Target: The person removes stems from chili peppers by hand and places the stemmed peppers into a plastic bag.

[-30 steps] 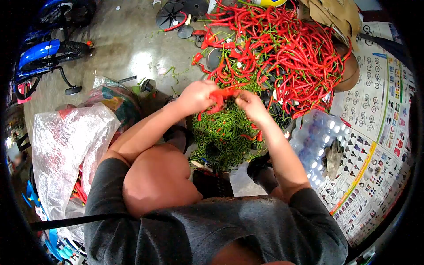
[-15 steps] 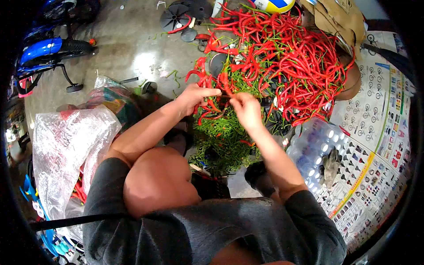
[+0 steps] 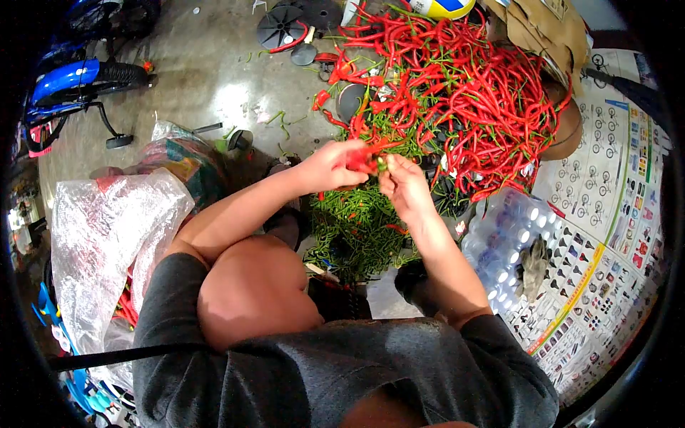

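Several red chilies (image 3: 362,158) are bunched in my left hand (image 3: 332,167), whose fingers are wrapped round them. Close beside it, my right hand (image 3: 405,187) pinches the green stem end (image 3: 382,163) of a chili. Below both hands lies a heap of green stems (image 3: 357,221) with a few red bits in it. A large pile of red chilies (image 3: 492,107) spreads over the floor ahead and to the right. The chilies between my hands are slightly blurred.
A clear bag (image 3: 114,242) lies at the left, near a blue bicycle (image 3: 75,78). On the right are shrink-wrapped bottles (image 3: 503,235), a grey glove (image 3: 533,267) and printed sheets (image 3: 599,192). Black discs (image 3: 280,28) and cardboard (image 3: 546,32) lie farther ahead.
My hands have come together from slightly apart. The red chilies that hung spread from my left hand are now bunched between the hands, and my right hand has turned palm upward.
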Demonstrator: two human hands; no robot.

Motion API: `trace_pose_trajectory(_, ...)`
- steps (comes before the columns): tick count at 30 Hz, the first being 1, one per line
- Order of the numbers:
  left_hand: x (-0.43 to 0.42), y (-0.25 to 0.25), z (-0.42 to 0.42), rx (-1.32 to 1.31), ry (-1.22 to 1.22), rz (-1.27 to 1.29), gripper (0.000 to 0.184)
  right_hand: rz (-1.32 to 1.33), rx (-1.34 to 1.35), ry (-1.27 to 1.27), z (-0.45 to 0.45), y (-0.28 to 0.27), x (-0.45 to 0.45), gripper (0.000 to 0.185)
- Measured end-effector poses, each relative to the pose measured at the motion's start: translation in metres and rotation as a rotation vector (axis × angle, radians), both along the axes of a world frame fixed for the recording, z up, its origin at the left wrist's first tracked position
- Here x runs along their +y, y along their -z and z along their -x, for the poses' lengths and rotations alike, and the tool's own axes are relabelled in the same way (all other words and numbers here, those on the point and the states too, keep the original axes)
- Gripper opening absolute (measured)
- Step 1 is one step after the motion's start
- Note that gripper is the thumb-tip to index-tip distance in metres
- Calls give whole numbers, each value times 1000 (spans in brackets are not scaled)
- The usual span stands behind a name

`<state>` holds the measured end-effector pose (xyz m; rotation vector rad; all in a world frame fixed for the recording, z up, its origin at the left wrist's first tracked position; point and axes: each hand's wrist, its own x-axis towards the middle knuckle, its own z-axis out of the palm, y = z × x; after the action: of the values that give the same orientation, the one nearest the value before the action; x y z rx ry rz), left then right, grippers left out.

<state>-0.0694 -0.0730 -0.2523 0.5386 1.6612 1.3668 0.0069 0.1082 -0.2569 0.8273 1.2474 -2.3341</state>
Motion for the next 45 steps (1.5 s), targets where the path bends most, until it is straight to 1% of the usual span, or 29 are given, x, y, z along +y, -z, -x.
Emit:
trace_pose_trajectory(2,-2,-5,0,257,114,-21,19,407,-158,-98,-3,-8,2,17)
trace_pose_trajectory(3,-1,-1,0,486,47,-102,18,403,-252,-100,0,-22,-5,18)
trace_pose_trajectory(4,-2,1,0,483,48,-101,18,404,-254,-100,2,-23,-5,18)
trace_pose_trajectory(6,-6,3,3,668,14,34,21,143,-337,-203,13,-20,-1,19)
trace_pose_trajectory(7,-10,6,6,498,-30,14,22,-142,-139,-481,19,6,11,25)
trace_pose_trajectory(8,-11,5,6,444,-131,104,25,-580,12,-629,27,43,16,27)
trace_pose_trajectory(9,-9,20,3,153,-375,-70,25,-1008,136,-736,41,64,20,25)
trace_pose_trajectory(10,-6,26,5,-145,-613,-243,24,-1249,346,-718,57,44,13,20)
trace_pose_trajectory(11,-11,32,11,-84,-564,-35,24,-1438,488,-721,70,63,11,21)
trace_pose_trajectory(12,-12,24,15,-84,-570,-31,24,-1518,426,-836,84,53,4,23)
trace_pose_trajectory(14,-14,3,23,-493,-691,221,24,-1739,495,-990,101,70,-5,21)
trace_pose_trajectory(15,-11,-9,21,-543,-753,122,26,-1736,503,-987,103,75,-6,21)
trace_pose_trajectory(17,-15,3,22,-586,-735,138,25,-1799,417,-1031,106,82,-6,20)
trace_pose_trajectory(20,-20,15,21,-640,-693,167,24,-1730,539,-1105,103,68,10,20)
trace_pose_trajectory(21,-21,18,21,-675,-657,150,24,-1743,664,-984,100,61,13,16)
trace_pose_trajectory(22,-22,20,20,-712,-620,133,23,-1745,661,-987,95,54,13,16)
trace_pose_trajectory(24,-21,22,18,-764,-584,120,22,-1535,986,-665,82,29,14,17)
trace_pose_trajectory(26,-14,16,12,-819,-541,108,21,-1399,1199,-509,63,-3,2,22)
trace_pose_trajectory(28,-3,-1,10,-1022,-674,-14,21,-1309,1197,-517,36,-15,-12,22)
trace_pose_trajectory(29,-6,-7,12,-1016,-641,7,23,-1242,1172,-517,27,-21,-18,19)
trace_pose_trajectory(32,-17,24,5,-1015,-509,-44,23,-1158,1031,-429,10,-25,-27,15)
trace_pose_trajectory(33,-11,21,1,-988,-601,-79,22,-1159,1028,-428,8,-27,-30,15)
trace_pose_trajectory(36,-6,-5,4,-870,-599,-72,21,-1062,880,-313,4,-30,-35,14)
trace_pose_trajectory(38,-5,-7,4,-827,-599,-70,22,-902,656,-255,3,-27,-34,13)
trace_pose_trajectory(39,-5,-13,5,-757,-596,-4,23,-717,435,-258,3,-30,-34,9)
trace_pose_trajectory(40,-4,-16,5,-686,-593,61,24,-719,435,-259,2,-28,-34,9)
trace_pose_trajectory(42,-2,-7,2,-689,-624,7,25,-160,71,-61,-2,-19,-34,6)
trace_pose_trajectory(43,-1,-4,2,-688,-658,-48,26,-10,69,-2,-2,-18,-32,7)
trace_pose_trajectory(45,-7,0,5,-746,-675,-51,26,16,48,60,6,-19,-29,8)
